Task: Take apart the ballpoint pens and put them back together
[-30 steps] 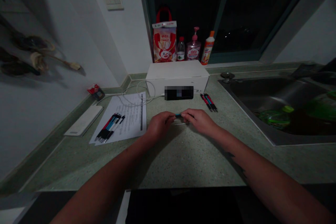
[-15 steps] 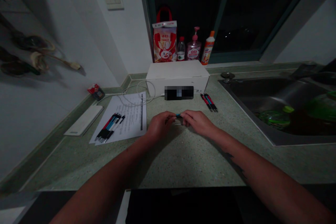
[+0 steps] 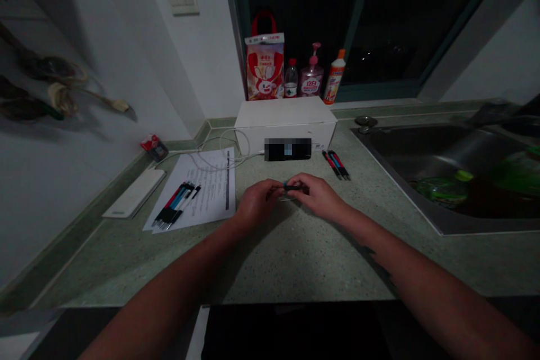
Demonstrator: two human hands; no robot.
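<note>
A: Anything in the grip?

B: A blue-and-black pen [image 3: 292, 187], held crosswise between the left hand [image 3: 258, 199] and the right hand [image 3: 314, 192]. Grasped from both sides: left fingers curled in around one end, right thumb and fingertips pinching the other.

A: Different from half a second ago?

B: Yes, mainly on the right. Earlier, right fingers bunched over the pen, with just a short teal stretch showing. Now, same fingers lifted into a looser arch, with a dark length of pen exposed beneath. On the left, hardly any shift.

A: And the thin pale rod [image 3: 288, 199]?

B: Just on the near side of the grip, below the fingertips, as before. Cannot tell whether held or resting on the countertop [image 3: 278, 259].

A: Beyond the grip?

B: A black phone [image 3: 288, 152], just in front of a long white box [image 3: 284, 115]. No change there.

A: Out to the sides?

B: Left of the grip, well apart: a row of pens [image 3: 176, 205] on printed sheets [image 3: 215, 185]. Right of the grip and a little beyond: a small group of pens [image 3: 336, 165], then, farther out, the sink [image 3: 405, 191]. Everything in the same places as earlier.
</note>
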